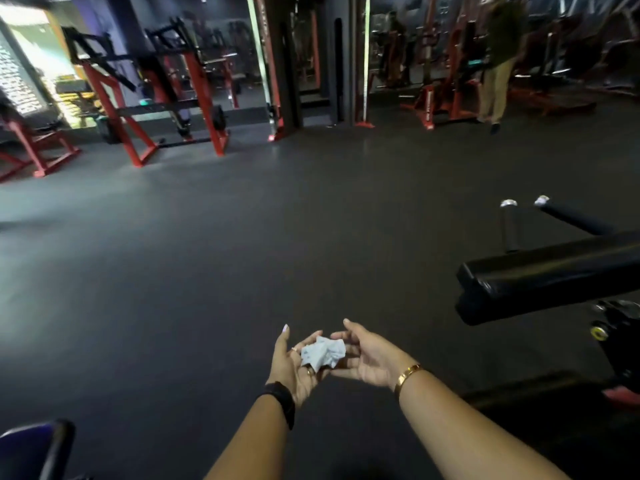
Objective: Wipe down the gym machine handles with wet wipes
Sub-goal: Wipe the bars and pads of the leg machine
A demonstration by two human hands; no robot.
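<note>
Dark gym floor (242,271) surrounds the black padded arm (540,275), the landmark. Just behind the padded arm stand two black handles (510,230) with silver caps, untouched. Well left of and below it, left hand (294,367) cups the crumpled wet wipe (322,351), fingers curled under; right hand (369,358) is loose, fingertips touching the wipe. Probably best to spread the wipe flat first, then wrap each handle fully
</note>
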